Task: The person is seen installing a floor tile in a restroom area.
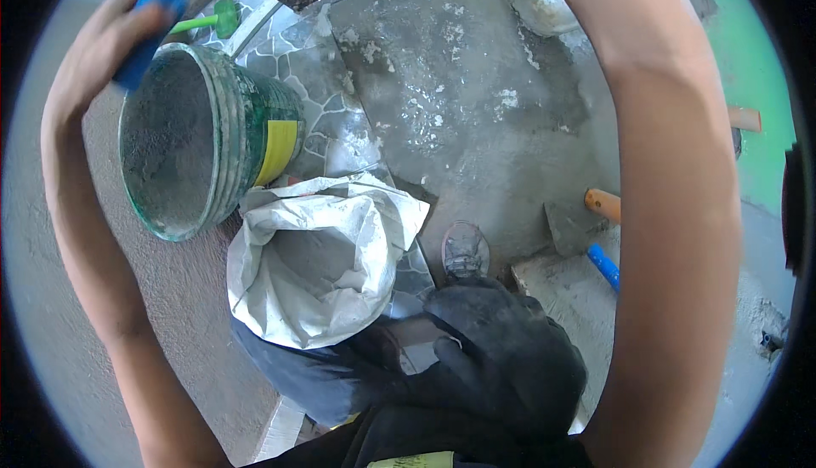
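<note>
My left hand (106, 47) is raised at the upper left, its fingers closed on a blue block (136, 68) that might be a sponge or a flat tool; its exact kind cannot be made out. The block passes in front of the rim of a green bucket (259, 98), which is tilted and smeared with grey cement. My right forearm (676, 170) runs up the right side and leaves the picture at the top, so my right hand is out of sight. Between the bucket and my legs stands an open white sack (374, 277) with grey powder inside.
A green-headed tool (226, 19) lies beyond the bucket, on patterned tiles (327, 115). At the right are a trowel (568, 230), an orange handle (602, 204) and a blue handle (603, 266). A whitish container (544, 7) stands at the far right, on cement-spotted floor (476, 128).
</note>
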### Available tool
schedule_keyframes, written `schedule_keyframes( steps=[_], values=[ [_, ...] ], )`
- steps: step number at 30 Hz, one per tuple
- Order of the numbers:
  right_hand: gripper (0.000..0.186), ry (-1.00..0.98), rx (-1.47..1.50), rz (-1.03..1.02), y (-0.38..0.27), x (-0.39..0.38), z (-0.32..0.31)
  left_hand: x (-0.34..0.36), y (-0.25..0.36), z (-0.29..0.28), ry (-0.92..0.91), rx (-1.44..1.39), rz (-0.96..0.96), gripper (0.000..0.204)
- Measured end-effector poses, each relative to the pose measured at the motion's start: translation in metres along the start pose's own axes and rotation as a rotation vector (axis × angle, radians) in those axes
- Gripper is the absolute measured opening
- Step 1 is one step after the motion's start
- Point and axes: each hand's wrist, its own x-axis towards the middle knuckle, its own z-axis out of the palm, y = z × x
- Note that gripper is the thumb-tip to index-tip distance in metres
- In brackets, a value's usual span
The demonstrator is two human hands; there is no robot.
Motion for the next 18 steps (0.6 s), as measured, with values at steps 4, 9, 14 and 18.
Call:
schedule_keyframes(
  steps=[4,9,14,18],
  values=[
    [0.064,-0.038,0.090,-0.007,-0.001,-0.006,-0.004,-0.023,-0.068,-0.003,-0.258,0.587,-0.169,0.059],
    [0.059,0.003,0.007,-0.029,-0.002,-0.009,-0.003,0.059,-0.046,-0.001,0.129,0.397,0.189,0.060],
    [0.057,-0.021,-0.016,-0.046,-0.001,-0.004,-0.004,0.150,0.016,0.040,0.472,0.282,0.408,0.057],
    [0.051,0.311,-0.047,-0.178,0.003,-0.031,0.010,0.165,0.038,0.058,0.321,0.277,0.090,0.043]
  ],
)
